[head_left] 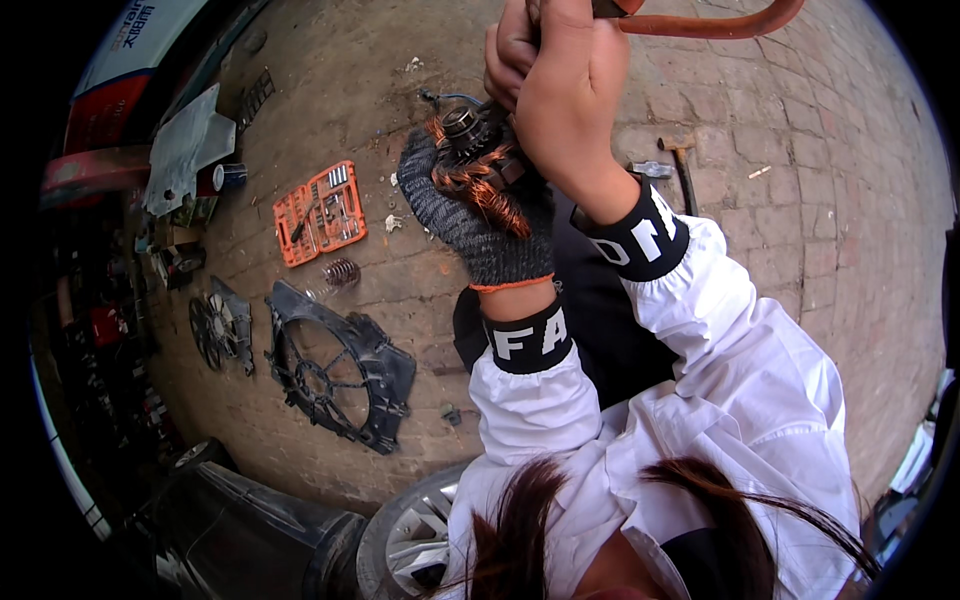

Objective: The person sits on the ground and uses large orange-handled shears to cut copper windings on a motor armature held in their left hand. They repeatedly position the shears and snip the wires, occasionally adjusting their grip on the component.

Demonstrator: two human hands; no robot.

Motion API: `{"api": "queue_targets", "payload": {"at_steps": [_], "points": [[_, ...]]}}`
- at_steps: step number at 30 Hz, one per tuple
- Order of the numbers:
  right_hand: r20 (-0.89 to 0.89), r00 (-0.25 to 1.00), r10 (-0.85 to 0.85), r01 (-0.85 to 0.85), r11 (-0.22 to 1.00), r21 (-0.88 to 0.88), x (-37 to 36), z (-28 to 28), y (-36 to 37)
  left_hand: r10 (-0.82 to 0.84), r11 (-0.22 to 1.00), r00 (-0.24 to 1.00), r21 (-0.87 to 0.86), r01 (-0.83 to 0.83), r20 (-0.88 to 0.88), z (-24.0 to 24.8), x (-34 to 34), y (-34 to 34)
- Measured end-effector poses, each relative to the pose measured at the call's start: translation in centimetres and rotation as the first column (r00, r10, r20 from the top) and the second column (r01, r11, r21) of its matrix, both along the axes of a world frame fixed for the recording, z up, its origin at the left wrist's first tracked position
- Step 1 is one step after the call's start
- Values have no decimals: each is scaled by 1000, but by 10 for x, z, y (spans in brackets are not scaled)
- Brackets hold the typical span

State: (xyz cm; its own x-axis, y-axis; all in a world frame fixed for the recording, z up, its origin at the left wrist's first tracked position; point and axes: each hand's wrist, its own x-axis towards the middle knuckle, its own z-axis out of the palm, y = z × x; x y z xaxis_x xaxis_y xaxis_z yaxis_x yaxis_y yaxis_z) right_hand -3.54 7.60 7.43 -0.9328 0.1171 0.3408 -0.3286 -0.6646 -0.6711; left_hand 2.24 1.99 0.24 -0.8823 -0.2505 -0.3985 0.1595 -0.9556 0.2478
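Note:
A dark grey knitted glove with an orange cuff covers my left hand (463, 222). It holds up an electric motor part (508, 170) with a dark toothed metal piece and frayed bundles of copper wire hanging over the palm. Just above and to the right, my right hand (575, 105) is bare and closed round a tool with a curved orange-red handle (710, 24). The tool's head and much of its grip are hidden by my fingers or cut off by the upper edge. A thin blue wire (455, 97) shows behind the motor part.
On the brick floor to the left lie an orange socket set case (320, 213), a coil spring (342, 272), a black fan shroud (385, 360) and a fan (225, 320). A hammer (682, 172) lies at the right. A wheel (412, 540) stands at the lower edge.

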Motion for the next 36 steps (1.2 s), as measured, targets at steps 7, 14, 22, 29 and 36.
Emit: {"api": "queue_targets", "payload": {"at_steps": [7,14,22,29,36], "points": [[-5,999,33,-33,999,-37,2,3,-5,7,1000,999,0,-7,-39,-5,3,-6],[70,998,2,-4,1000,27,7,9,0,-66,997,983,25,71,-169,1,5,-2],[103,994,32,-32,999,4,8,3,0,-52,999,973,-24,48,-224,-21,11,-6],[72,997,-28,26,999,26,6,-5,1,-58,998,982,-16,56,-181,-9,8,-2],[147,989,-7,1,999,39,13,-1,4,-100,995,975,7,103,-198,2,9,1]]}}
